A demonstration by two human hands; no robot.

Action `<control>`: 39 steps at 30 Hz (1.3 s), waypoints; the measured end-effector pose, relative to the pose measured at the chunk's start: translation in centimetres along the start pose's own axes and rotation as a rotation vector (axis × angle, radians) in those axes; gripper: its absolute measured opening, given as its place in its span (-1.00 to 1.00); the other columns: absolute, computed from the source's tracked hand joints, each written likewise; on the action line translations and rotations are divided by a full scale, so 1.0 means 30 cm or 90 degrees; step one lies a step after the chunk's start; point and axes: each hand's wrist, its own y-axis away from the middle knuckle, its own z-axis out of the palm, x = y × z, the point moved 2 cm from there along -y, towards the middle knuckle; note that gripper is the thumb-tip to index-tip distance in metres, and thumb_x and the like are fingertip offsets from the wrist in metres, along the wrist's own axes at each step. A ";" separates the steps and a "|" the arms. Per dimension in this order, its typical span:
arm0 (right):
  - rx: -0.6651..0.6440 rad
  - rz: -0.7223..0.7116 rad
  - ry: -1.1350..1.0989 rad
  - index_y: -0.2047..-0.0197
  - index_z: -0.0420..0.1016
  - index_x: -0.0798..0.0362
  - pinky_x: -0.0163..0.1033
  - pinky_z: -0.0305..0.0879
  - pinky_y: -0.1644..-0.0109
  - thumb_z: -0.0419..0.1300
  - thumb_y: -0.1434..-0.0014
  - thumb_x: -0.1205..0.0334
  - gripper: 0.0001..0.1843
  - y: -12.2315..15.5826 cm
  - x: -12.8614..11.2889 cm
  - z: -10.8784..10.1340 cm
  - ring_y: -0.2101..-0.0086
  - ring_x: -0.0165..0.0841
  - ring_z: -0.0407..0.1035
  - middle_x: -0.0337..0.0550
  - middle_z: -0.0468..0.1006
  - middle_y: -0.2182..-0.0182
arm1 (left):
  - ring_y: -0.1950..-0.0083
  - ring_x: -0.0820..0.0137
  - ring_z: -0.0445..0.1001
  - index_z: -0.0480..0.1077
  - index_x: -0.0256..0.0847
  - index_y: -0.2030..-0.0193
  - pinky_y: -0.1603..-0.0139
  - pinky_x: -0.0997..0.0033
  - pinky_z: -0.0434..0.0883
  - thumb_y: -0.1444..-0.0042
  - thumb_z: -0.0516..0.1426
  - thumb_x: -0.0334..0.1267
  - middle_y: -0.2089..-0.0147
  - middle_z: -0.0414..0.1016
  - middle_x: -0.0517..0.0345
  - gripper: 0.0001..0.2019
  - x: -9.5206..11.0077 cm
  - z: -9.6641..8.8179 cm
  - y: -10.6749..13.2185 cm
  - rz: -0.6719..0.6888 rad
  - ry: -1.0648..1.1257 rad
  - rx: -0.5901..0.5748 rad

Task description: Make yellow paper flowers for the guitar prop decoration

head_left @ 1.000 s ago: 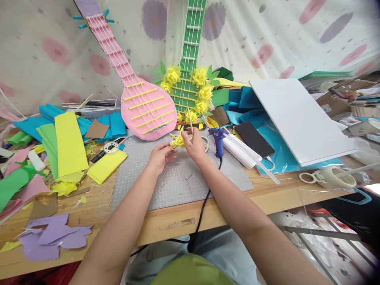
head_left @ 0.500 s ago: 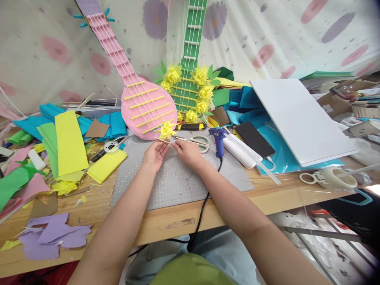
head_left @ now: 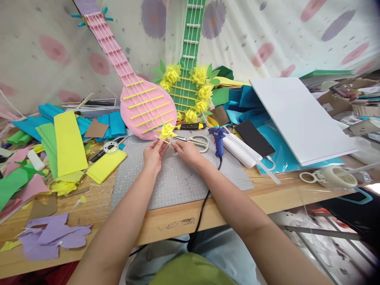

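My left hand [head_left: 153, 155] and my right hand [head_left: 186, 152] meet over the grey cutting mat [head_left: 178, 178]. Both pinch a thin wooden stick [head_left: 162, 140] that lies almost level between them. A yellow paper flower [head_left: 167, 130] sits on the stick just above my fingertips. Scissors [head_left: 194, 140] lie on the mat right behind my right hand. A blue glue gun [head_left: 219, 141] stands to the right, its black cord running off the table's front edge.
A pink paper guitar [head_left: 142, 107] and a green one [head_left: 190, 85] ringed with yellow flowers lean on the cloth backdrop. Coloured paper sheets [head_left: 68, 142] and purple scraps [head_left: 50, 235] cover the left. A white board [head_left: 299, 118], black phone [head_left: 254, 139] and tape rolls [head_left: 332, 178] lie right.
A second ago my right hand held the stick upright with the flower low; since then the stick has been laid level and both hands have closed on it. Little movement in the last half second.
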 end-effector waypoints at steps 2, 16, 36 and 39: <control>-0.018 -0.006 -0.033 0.48 0.42 0.08 -0.33 0.07 0.35 -0.11 -0.26 0.07 -0.57 -0.004 -0.001 0.003 0.48 -0.42 0.28 -0.20 0.44 0.55 | 0.16 0.38 0.53 0.42 -0.31 0.31 0.04 0.35 0.41 0.02 0.17 -0.43 0.27 0.56 0.01 -0.91 -0.002 -0.001 0.000 -0.001 0.018 0.000; -0.079 0.062 -0.176 0.48 0.39 0.09 -0.34 0.09 0.40 -0.17 -0.26 0.05 -0.53 -0.006 0.001 0.035 0.58 -0.46 0.21 -0.29 0.30 0.69 | 0.25 0.44 0.54 0.41 -0.33 0.36 0.07 0.40 0.42 0.01 0.18 -0.43 0.35 0.55 0.05 -0.95 0.003 0.005 0.004 -0.033 0.038 0.042; 0.011 0.021 -0.067 0.35 0.38 0.07 -0.35 0.01 0.38 0.02 -0.17 0.16 -0.80 0.000 0.001 0.031 0.44 -0.43 0.25 -0.24 0.46 0.45 | 0.33 0.51 0.50 0.40 -0.33 0.38 0.10 0.39 0.42 -0.07 0.08 -0.50 0.40 0.52 0.13 -0.90 -0.001 0.000 0.003 -0.084 0.116 0.033; -0.006 0.029 -0.060 0.37 0.39 0.07 -0.35 0.02 0.38 0.00 -0.19 0.17 -0.77 0.002 -0.010 0.019 0.44 -0.43 0.26 -0.23 0.46 0.46 | 0.33 0.51 0.50 0.40 -0.31 0.39 0.11 0.39 0.42 -0.08 0.07 -0.50 0.40 0.51 0.15 -0.90 0.001 0.000 0.002 -0.084 0.110 0.034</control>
